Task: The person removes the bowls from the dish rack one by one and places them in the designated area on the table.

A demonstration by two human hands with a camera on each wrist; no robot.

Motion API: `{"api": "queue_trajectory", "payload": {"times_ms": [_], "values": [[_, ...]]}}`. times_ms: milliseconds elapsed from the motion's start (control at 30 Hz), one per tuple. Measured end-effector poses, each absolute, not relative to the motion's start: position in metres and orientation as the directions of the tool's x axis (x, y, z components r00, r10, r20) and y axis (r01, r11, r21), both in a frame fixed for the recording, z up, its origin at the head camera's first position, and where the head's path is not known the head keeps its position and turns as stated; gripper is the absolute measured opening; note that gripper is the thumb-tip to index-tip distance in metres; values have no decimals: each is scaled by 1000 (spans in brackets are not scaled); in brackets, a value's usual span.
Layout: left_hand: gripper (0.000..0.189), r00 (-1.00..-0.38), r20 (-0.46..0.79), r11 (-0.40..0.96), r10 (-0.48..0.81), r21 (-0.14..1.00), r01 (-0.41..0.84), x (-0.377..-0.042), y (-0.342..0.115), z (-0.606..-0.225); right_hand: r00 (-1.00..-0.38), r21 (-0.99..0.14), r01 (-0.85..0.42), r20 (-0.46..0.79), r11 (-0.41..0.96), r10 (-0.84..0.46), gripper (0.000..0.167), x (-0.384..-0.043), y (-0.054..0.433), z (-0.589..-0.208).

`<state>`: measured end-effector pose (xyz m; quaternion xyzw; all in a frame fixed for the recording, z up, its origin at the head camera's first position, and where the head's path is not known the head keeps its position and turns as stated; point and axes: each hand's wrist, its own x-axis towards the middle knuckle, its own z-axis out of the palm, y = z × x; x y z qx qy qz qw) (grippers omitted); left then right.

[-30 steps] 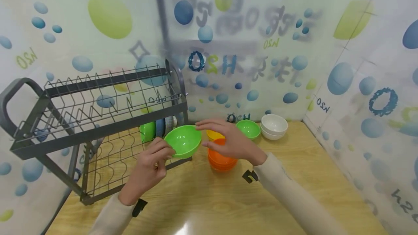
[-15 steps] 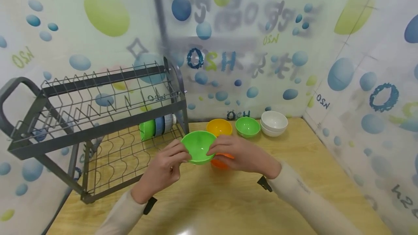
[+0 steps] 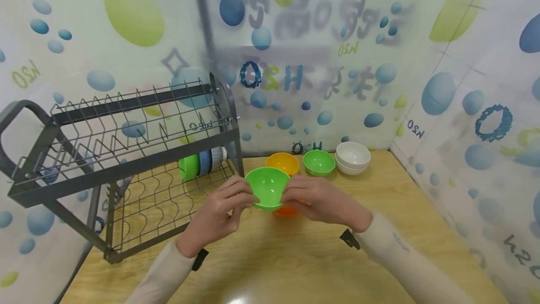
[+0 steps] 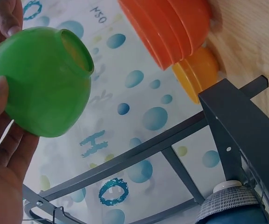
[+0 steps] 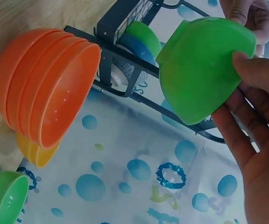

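A bright green bowl [image 3: 268, 186] is held in the air between both hands, its inside facing up and toward the head camera. My left hand [image 3: 221, 210] pinches its left rim, and my right hand [image 3: 322, 199] pinches the right side. In both wrist views the thumb lies on the outer wall of the green bowl [image 4: 41, 84], with fingers at the rim. Just behind the held bowl, a stack of orange bowls [image 5: 45, 86] stands on the table, mostly hidden in the head view.
At the back of the table [image 3: 337, 247] stand yellow bowls [image 3: 282, 163], another green bowl [image 3: 319, 163] and stacked white bowls [image 3: 353, 157]. A two-tier dish rack [image 3: 126, 163] fills the left side. Its lower tier holds a green bowl [image 3: 189, 168], a blue bowl [image 3: 205, 162] and a patterned bowl [image 3: 217, 157].
The green bowl has moved right, away from the rack, in my left hand. My right hand, apart from it or barely touching its rim before, has come to pinch its right side.
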<state>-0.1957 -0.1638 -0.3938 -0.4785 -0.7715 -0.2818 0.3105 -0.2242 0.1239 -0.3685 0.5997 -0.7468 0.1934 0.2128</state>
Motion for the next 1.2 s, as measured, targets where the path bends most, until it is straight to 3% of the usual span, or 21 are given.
{"api": "queue_trajectory", "payload": {"times_ms": [167, 367, 633, 733, 1000, 1200], "values": [[29, -359, 759, 342, 543, 190, 920, -203, -163, -391, -195, -48, -978, 571, 205, -797, 20, -230, 130, -370], [30, -393, 842, 369, 370, 255, 894, -219, -166, -387, -220, -46, -970, 596, 241, -773, 24, -240, 139, -374], [26, -614, 778, 533, 133, 466, 706, -236, -178, -387, -331, -60, -925, 608, 374, -722, 18, -258, 151, -382], [27, -662, 747, 553, 65, 525, 646, -241, -180, -389, -375, -54, -898, 611, 437, -697, 18, -267, 155, -386], [49, -853, 522, 433, -25, 775, 461, -257, -180, -396, -471, -55, -820, 630, 570, -617, 15, -295, 167, -396], [59, -922, 387, 400, -1, 845, 355, -275, -183, -405, -565, -117, -762, 602, 637, -564, 9, -313, 176, -403]]}}
